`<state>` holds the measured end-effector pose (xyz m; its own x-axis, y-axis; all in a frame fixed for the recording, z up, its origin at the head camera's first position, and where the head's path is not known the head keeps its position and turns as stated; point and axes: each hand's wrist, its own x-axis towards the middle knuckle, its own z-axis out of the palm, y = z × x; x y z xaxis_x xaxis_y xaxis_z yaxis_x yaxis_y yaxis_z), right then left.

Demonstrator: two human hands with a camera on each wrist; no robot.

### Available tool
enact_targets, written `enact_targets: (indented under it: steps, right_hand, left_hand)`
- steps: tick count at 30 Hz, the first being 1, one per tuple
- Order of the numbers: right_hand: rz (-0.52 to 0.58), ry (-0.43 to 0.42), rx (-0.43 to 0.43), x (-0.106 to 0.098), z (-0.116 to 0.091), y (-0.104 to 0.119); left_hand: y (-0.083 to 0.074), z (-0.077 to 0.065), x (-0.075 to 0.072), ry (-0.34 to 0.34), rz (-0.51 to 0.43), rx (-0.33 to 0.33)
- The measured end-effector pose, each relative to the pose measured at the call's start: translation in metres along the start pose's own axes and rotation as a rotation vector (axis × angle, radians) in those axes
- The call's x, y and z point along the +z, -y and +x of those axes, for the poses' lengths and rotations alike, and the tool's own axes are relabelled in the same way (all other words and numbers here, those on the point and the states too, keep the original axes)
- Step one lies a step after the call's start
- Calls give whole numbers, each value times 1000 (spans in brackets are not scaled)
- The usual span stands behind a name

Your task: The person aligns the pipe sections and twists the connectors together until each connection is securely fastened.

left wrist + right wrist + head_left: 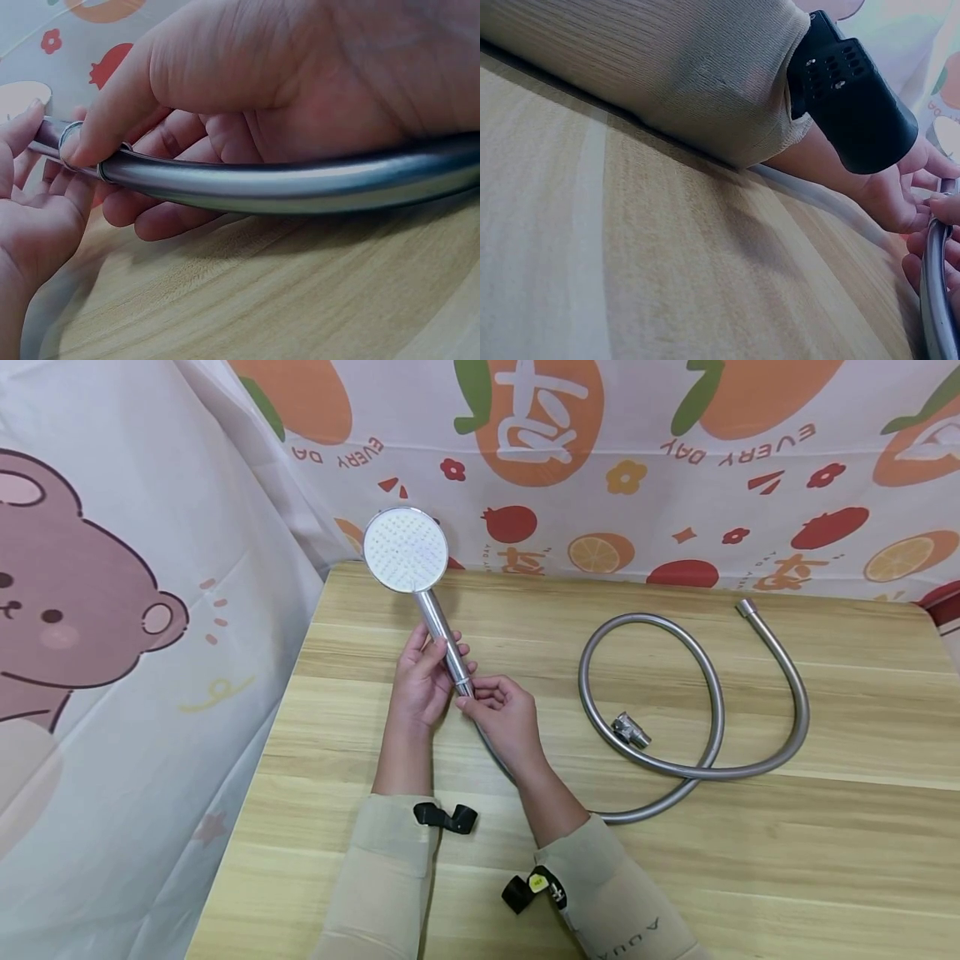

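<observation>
A chrome hand shower with a round white spray face (406,549) is held up over the table's back left. My left hand (422,683) grips its handle (435,618), thumb laid along the front. Just below, my right hand (510,718) pinches the lower end of the handle where the grey metal hose (647,768) joins it. In the left wrist view, the right thumb presses by a shiny ring, and the hose (300,184) curves away under that palm. The right wrist view has my left hand (896,195) at the right, beside the hose (934,292).
The hose loops over the right side of the wooden table (862,860), its free end fitting (746,607) near the back edge. A small chrome connector (631,730) lies inside the loop. A fruit-print cloth (660,510) hangs behind, a bear-print cloth (150,735) at left.
</observation>
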<state>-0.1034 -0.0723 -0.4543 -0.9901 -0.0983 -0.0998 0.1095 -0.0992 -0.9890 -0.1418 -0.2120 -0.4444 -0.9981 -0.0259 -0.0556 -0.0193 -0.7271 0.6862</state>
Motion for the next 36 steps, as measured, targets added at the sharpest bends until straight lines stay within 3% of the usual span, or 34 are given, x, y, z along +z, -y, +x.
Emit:
enact_targets:
  steps: [6, 11, 18, 26, 36]
  right_hand:
    - [11, 25, 21, 0, 0, 2]
    - [82, 90, 93, 0, 0, 6]
    - [57, 157, 191, -1, -11, 41]
    - [-79, 60, 123, 0, 0, 11]
    - [-32, 6, 25, -1, 0, 2]
  left_hand:
    - [0, 1, -1, 9, -22, -14]
    - [-1, 1, -1, 29, -10, -24]
    - [-1, 1, 0, 27, 23, -36]
    - [0, 0, 1, 21, 37, -35]
    - [0, 0, 1, 25, 21, -34]
